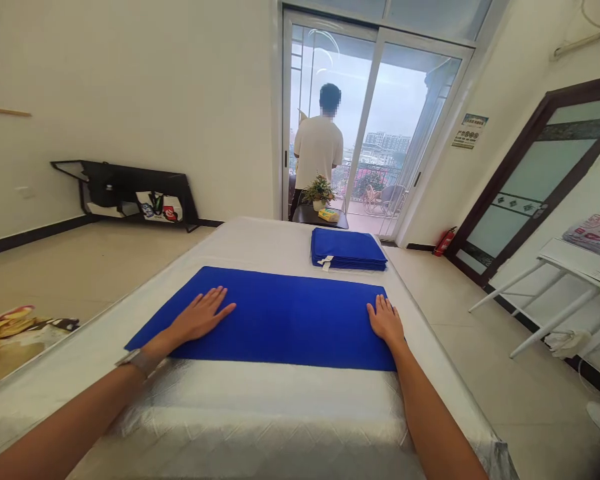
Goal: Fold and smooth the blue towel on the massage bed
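Observation:
A flat blue cloth (290, 320), long and rectangular, lies spread across the plastic-covered mattress (260, 407) in front of me. On its left part rests my left hand (203, 315), palm down with fingers spread and thumb out. My right hand (386, 320) presses flat near the right end of the cloth, fingers stretched forward. Neither hand grips anything. Beyond the cloth, toward the far right corner of the mattress, sits a stack of folded blue cloths (349, 247) with white tags at its near edge.
A person (319, 147) stands with their back to me by the sliding glass door (400, 120). A small dark table (307, 215) holds a potted plant (320, 191). Left, a black folded frame (140, 193) leans against the wall. Right are a fire extinguisher (445, 241) and a white table (575, 260).

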Demonstrator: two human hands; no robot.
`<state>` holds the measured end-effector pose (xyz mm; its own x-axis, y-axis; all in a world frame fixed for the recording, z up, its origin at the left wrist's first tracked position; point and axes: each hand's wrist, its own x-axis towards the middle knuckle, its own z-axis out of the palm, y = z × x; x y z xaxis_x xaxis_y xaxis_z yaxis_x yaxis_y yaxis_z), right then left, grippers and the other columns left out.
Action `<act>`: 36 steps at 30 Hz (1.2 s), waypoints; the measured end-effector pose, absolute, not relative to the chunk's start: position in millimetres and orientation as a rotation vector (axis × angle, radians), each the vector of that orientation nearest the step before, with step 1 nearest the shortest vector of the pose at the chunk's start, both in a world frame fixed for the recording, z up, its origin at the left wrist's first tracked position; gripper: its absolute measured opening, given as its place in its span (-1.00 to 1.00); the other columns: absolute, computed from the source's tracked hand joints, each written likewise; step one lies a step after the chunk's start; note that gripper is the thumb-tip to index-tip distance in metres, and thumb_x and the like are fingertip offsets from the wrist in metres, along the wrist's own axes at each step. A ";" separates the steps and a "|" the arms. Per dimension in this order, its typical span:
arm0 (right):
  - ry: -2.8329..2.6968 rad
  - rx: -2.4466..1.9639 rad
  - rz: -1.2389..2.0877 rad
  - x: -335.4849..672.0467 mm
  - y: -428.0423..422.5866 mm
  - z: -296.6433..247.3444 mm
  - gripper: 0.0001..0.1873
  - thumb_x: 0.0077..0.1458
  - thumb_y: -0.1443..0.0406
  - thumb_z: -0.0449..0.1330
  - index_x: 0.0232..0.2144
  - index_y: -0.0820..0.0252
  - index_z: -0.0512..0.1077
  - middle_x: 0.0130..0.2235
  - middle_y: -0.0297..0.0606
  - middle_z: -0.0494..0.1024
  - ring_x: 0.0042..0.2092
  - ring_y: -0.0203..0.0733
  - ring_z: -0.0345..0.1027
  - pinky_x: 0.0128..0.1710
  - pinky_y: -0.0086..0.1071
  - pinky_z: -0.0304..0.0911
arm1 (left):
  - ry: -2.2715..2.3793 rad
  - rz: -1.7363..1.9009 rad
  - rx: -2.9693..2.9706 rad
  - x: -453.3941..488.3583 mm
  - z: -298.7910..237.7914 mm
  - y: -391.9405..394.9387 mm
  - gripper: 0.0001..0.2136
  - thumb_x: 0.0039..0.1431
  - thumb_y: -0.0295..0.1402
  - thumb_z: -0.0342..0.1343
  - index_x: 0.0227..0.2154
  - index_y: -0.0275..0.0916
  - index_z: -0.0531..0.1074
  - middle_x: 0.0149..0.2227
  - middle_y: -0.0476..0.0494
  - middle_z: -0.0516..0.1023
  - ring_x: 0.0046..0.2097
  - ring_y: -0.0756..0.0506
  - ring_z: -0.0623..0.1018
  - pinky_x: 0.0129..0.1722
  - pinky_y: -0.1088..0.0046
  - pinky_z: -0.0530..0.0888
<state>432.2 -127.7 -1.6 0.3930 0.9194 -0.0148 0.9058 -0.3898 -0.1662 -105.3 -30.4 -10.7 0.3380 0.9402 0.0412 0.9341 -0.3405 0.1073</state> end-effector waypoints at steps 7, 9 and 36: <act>-1.674 -2.567 0.136 433.8 -125.0 0.4 -0.20 0.35 -0.05 -0.36 0.44 0.32 -0.21 0.47 -0.26 -0.19 0.46 -0.16 -0.35 0.42 -0.18 -0.39 | 1.959 0.309 2.447 -194.9 -32.7 -25.7 -0.24 0.24 0.12 -0.37 0.35 -0.25 0.15 0.39 -0.30 0.16 0.40 -0.34 0.12 0.30 -0.03 0.11; -1.691 -2.587 0.124 433.1 -125.4 2.3 -0.20 0.36 -0.05 -0.36 0.44 0.32 -0.21 0.47 -0.26 -0.18 0.46 -0.16 -0.35 0.41 -0.18 -0.37 | 1.944 0.307 2.475 -196.5 -36.1 -26.8 -0.25 0.25 0.10 -0.36 0.34 -0.27 0.17 0.39 -0.32 0.15 0.40 -0.34 0.11 0.30 -0.02 0.13; -2.063 -2.214 0.305 245.2 -129.3 19.6 -0.15 0.34 -0.08 -0.40 0.43 0.40 -0.21 0.47 -0.16 -0.23 0.47 -0.14 -0.45 0.41 -0.16 -0.49 | 1.926 0.286 2.561 -189.2 -28.7 -36.5 -0.36 0.26 0.00 -0.34 0.25 -0.14 0.33 0.37 -0.23 0.22 0.40 -0.34 0.13 0.30 -0.07 0.12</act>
<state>245.2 -129.3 19.6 0.0623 0.9950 -0.0780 0.9750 -0.0774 -0.2085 -189.2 -36.5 -28.7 0.2683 0.9451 0.1868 0.9585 -0.2812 0.0460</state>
